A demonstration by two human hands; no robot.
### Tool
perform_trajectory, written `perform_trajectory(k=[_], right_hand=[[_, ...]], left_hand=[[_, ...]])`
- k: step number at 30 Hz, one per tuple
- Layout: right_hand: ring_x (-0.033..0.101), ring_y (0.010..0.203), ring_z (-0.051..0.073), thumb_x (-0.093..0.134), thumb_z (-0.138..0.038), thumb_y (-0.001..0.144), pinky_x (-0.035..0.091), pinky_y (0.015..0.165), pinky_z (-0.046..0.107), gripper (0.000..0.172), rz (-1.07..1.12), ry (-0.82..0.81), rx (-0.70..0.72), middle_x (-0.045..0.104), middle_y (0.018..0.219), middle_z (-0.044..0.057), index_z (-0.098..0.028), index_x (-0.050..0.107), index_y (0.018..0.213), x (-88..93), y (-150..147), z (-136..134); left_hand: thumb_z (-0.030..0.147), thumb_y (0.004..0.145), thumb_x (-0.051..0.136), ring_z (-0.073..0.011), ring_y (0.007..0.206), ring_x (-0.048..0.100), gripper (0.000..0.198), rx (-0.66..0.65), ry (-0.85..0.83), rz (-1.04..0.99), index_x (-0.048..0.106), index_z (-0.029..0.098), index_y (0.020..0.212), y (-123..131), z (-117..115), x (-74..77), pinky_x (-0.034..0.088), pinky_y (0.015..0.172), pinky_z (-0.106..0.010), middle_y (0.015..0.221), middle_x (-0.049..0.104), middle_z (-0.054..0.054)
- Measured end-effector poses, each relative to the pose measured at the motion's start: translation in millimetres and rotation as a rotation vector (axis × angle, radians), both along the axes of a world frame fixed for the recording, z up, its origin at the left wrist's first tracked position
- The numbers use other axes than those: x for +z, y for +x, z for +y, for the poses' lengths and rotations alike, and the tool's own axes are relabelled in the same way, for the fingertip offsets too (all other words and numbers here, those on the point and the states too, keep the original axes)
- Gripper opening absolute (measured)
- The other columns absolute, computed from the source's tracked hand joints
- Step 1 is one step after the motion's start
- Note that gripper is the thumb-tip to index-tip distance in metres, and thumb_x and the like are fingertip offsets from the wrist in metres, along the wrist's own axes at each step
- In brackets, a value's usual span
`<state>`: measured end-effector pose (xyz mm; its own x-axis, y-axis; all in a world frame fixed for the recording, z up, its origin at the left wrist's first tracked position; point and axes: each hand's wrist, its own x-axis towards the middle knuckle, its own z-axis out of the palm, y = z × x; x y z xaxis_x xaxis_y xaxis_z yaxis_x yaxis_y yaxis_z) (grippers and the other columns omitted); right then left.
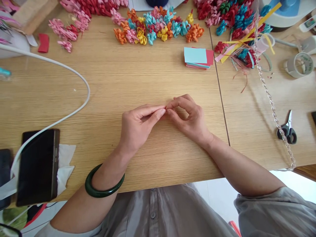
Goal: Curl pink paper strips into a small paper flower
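Over the middle of the wooden table (pixel 138 75), my left hand (pixel 140 123) and my right hand (pixel 187 115) meet at their fingertips. Thumb and forefinger of each are pinched together. Whatever lies between them is too small or too hidden to make out; a tiny reddish spot shows where the tips touch. A dark green bangle (pixel 105 192) circles my left wrist. Beyond my hands, toward the back right, lies a stack of light blue and red paper pieces (pixel 195 55).
Colourful ribbon flowers (pixel 150 28) line the back, with yellow strips (pixel 247 36) at right. Black-handled scissors (pixel 287 130) and a tape roll (pixel 300 65) lie right, near a hanging clear twisted cord (pixel 268 95). At left are a phone (pixel 37 168) and a white cable (pixel 81 82).
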<state>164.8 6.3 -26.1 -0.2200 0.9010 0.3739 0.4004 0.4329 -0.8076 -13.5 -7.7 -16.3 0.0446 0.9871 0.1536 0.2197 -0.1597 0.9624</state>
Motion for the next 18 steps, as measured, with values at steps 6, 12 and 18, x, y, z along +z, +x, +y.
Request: perform_trajectory(k=[6,12,18], right_hand=[[0.061,0.083,0.018,0.066,-0.019,0.094,0.053,0.077,0.034,0.009,-0.005,-0.01,0.009,0.069,0.077,0.001,-0.02,0.071,0.086,1.4,-1.2,-0.7],[0.062,0.086,0.018,0.067,-0.023,0.094,0.052,0.076,0.034,0.008,-0.026,-0.058,-0.002,0.07,0.08,0.002,-0.021,0.072,0.087,0.4,-1.6,-0.4],[0.064,0.09,0.019,0.07,-0.026,0.093,0.053,0.08,0.034,0.007,-0.016,-0.092,0.015,0.073,0.084,0.002,-0.021,0.073,0.088,0.5,-1.9,-1.1]], left_hand=[[0.019,0.091,0.076,-0.0142,0.082,0.077,0.011,0.029,0.19,0.197,0.084,0.025,0.096,-0.8,-1.3,-0.7,0.06,0.076,-0.024,0.094,0.083,0.001],[0.017,0.093,0.073,-0.0139,0.076,0.076,0.011,0.047,0.233,0.3,0.082,0.023,0.089,-0.9,-1.3,1.3,0.059,0.072,-0.024,0.088,0.082,0.001],[0.022,0.091,0.075,-0.0158,0.081,0.077,0.008,0.068,0.147,0.235,0.081,0.024,0.087,-1.2,-1.9,0.9,0.061,0.075,-0.025,0.09,0.083,0.001]])
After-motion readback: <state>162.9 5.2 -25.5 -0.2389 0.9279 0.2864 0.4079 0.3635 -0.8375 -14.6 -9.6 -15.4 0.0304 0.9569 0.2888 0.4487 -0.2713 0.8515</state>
